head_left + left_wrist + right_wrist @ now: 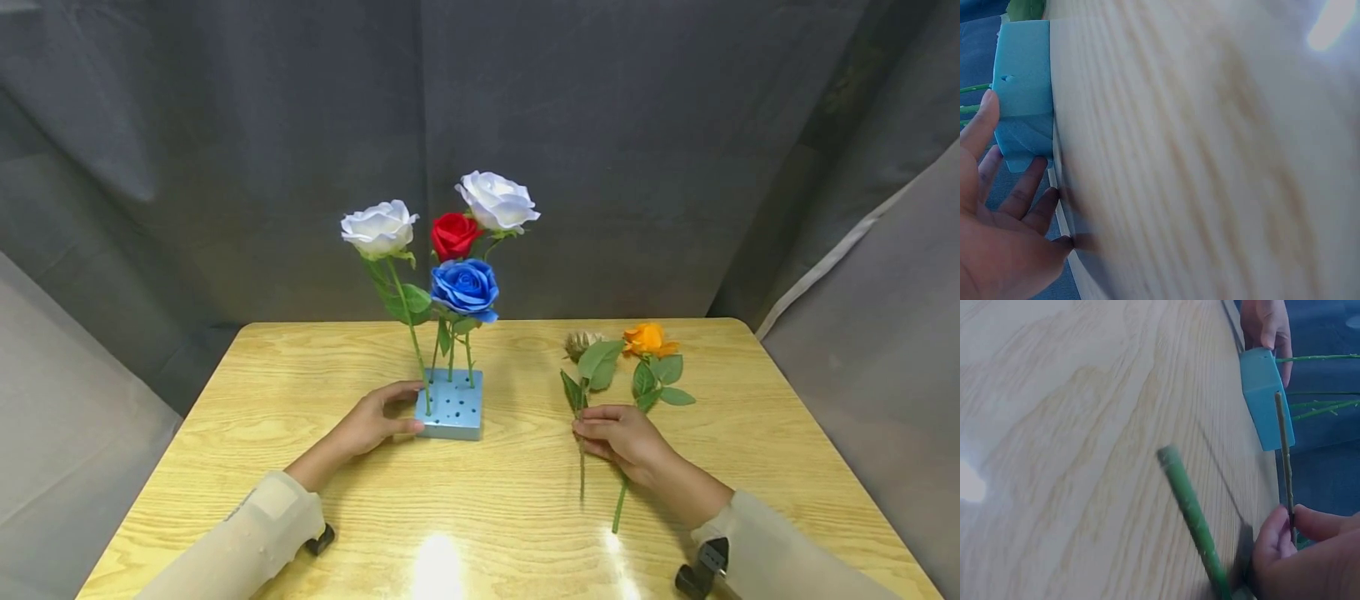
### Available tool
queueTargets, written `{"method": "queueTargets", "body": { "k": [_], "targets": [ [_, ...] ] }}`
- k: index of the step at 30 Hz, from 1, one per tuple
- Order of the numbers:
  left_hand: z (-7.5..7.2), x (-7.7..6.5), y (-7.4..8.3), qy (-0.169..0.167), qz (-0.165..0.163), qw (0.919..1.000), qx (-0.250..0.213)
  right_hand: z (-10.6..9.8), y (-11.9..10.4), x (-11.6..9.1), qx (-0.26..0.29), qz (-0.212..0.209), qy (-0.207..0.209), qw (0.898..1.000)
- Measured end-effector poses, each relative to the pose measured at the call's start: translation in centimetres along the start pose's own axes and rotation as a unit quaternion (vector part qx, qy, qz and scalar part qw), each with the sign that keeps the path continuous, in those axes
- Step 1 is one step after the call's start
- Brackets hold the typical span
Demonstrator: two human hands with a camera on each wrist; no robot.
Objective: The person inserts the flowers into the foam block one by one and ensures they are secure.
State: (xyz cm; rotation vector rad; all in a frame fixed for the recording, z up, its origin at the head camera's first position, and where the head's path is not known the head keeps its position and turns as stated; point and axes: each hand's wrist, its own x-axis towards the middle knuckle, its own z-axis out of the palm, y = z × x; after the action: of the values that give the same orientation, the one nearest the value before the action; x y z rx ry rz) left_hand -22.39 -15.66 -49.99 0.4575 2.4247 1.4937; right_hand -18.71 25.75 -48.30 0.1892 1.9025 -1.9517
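Observation:
A light blue foam block (454, 417) with small holes stands on the table. My left hand (372, 425) grips its left side, thumb at the front corner and fingers farther back; the left wrist view shows the thumb on the block (1025, 75). Four artificial roses rise from the block: a white rose (378, 229) at left, another white rose (497, 202) at right, a red rose (454, 236) and a blue rose (465, 287). My right hand (626, 440) pinches the stem (1284, 447) of a beige-brown flower (582, 344) between thumb and fingers.
An orange rose (649, 340) lies on the wooden table (300, 358), its green stem (1194, 515) passing beneath my right hand. Dark grey curtains (637, 150) hang behind the table. Wrist devices (701, 571) sit at both sleeves.

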Motion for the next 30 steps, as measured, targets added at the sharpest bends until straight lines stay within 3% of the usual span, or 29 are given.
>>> {"method": "queueTargets", "body": {
  "k": [4, 14, 23, 30],
  "targets": [
    [-0.1, 0.1, -0.4, 0.0, 0.004, 1.0, -0.003, 0.1, -0.2, 0.1, 0.049, 0.014, -0.015, 0.999],
    [-0.2, 0.3, -0.7, -0.006, -0.001, 1.0, -0.003, 1.3, -0.8, 0.1, 0.082, -0.005, -0.033, 0.996],
    [-0.2, 0.4, -0.7, -0.008, -0.005, 0.9999, -0.01, 3.2, -1.3, 0.0, 0.077, -0.034, -0.014, 0.996],
    [-0.1, 0.3, -0.5, -0.006, -0.011, 0.9999, -0.007, 5.0, -1.8, -0.1, 0.063, -0.067, -0.026, 0.995]
  ]
}}
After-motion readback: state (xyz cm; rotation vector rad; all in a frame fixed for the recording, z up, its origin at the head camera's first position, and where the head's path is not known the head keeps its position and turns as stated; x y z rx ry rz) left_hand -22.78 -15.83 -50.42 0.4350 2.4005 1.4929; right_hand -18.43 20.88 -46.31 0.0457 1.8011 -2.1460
